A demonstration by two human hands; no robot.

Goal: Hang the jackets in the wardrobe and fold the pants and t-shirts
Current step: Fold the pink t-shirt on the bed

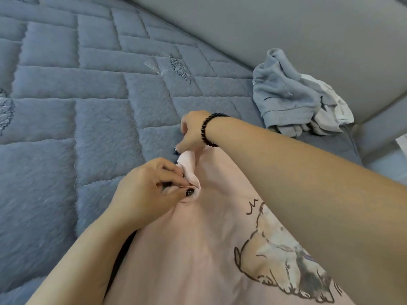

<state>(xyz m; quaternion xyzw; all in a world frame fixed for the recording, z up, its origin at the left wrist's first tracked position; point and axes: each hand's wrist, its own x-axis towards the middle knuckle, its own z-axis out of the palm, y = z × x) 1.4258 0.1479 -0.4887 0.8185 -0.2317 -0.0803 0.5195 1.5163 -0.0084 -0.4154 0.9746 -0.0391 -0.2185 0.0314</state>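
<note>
Item 1, pink t-shirt (pixel 187 256): lying spread over the near part of the bed, nearest the viewer; carrying a line-drawn animal print (pixel 286 260) to the right of and nearer than the fingers; its far edge is bunching into a small roll between the two hands.

Item 2, left hand (pixel 149 190): reaching in from the lower left; its fingers (pixel 174 172) and thumb are curling round and pinching the near end of the rolled pink edge; dark polish is showing on the thumbnail.

Item 3, right hand (pixel 193 128): crossing in from the right, just beyond the left hand's fingers; its thumb and fingers are gripping the far end of the same rolled edge, though the fingertips are mostly hiding behind the hand; a dark beaded bracelet (pixel 208 128) is sitting at the wrist.

Item 4, bed (pixel 88 95): covered in a blue-grey quilted spread with stitched panels, stretching left of and beyond both hands.

Item 5, crumpled clothes (pixel 293 95): a heap of light blue and white garments, lying on the bed well apart from the fingers, to their far right, near the grey padded bed frame (pixel 308 29); which kinds of garment they are cannot be told.
</note>
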